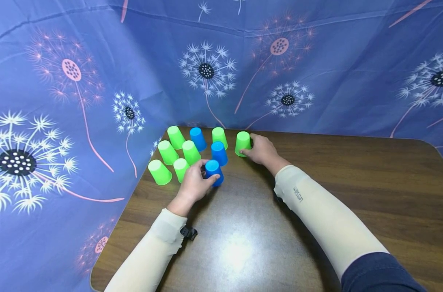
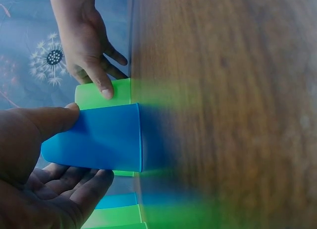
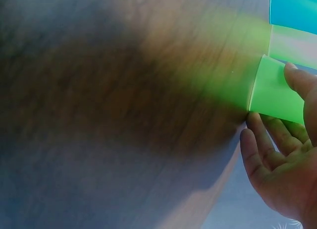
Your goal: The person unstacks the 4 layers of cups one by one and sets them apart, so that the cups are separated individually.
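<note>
My left hand [image 1: 196, 182] grips an upside-down blue cup [image 1: 215, 173] at the near end of a group of cups, its thumb on one side and fingers on the other. In the left wrist view, the same blue cup [image 2: 99, 140] shows between thumb and fingers. My right hand [image 1: 262, 149] holds an upside-down green cup [image 1: 242, 142] at the right end of the back row. The right wrist view has its thumb on that green cup [image 3: 277, 90], with the fingers along the other side.
Left of the hands stand more upside-down cups, including a green cup [image 1: 160, 173], a blue cup [image 1: 219, 154] and another green cup [image 1: 175, 138]. They sit near the left and back edges of the wooden table [image 1: 353, 174]. A patterned blue cloth [image 1: 236, 85] hangs behind.
</note>
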Demonstrator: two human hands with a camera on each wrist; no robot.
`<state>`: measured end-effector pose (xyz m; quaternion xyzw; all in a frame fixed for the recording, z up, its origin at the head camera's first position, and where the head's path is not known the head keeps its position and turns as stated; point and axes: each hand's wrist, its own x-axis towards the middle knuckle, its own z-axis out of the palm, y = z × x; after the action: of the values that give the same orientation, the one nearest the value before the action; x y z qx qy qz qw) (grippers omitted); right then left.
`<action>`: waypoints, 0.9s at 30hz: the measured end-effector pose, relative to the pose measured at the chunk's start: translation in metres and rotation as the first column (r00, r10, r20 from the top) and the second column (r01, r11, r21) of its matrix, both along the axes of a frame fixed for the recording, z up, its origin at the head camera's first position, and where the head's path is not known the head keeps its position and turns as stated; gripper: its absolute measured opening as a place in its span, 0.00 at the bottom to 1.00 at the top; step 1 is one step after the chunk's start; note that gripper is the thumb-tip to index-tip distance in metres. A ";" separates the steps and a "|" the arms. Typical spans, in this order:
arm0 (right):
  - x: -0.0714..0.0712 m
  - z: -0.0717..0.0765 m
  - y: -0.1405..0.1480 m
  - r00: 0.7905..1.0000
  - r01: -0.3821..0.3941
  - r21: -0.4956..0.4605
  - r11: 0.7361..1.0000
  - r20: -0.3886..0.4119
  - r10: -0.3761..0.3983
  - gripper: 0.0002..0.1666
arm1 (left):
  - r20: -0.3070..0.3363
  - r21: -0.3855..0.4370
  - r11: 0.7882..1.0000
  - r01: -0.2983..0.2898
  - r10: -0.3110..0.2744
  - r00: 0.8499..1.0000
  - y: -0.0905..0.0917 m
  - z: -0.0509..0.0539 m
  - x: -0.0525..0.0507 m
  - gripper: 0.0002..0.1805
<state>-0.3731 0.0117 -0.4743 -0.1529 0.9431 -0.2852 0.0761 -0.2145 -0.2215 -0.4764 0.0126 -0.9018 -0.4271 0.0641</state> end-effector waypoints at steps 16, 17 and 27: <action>0.003 -0.004 0.007 1.000 0.017 0.007 1.000 -0.011 -0.017 0.47 | -0.010 -0.028 0.998 0.050 -0.050 0.999 0.000 0.001 -0.001 0.32; 0.004 -0.005 0.009 1.000 0.020 0.000 1.000 -0.004 -0.020 0.48 | -0.012 -0.041 0.997 0.060 -0.060 0.998 0.001 0.002 -0.001 0.34; 0.036 0.019 0.064 0.998 -0.043 -0.031 0.999 -0.047 0.041 0.46 | -0.251 -0.097 0.994 0.047 -0.070 0.965 -0.003 0.027 0.019 0.42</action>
<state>-0.3369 0.0756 -0.4555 -0.1805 0.9366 -0.2948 0.0577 -0.1958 -0.2249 -0.4497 -0.0718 -0.9044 -0.3860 0.1670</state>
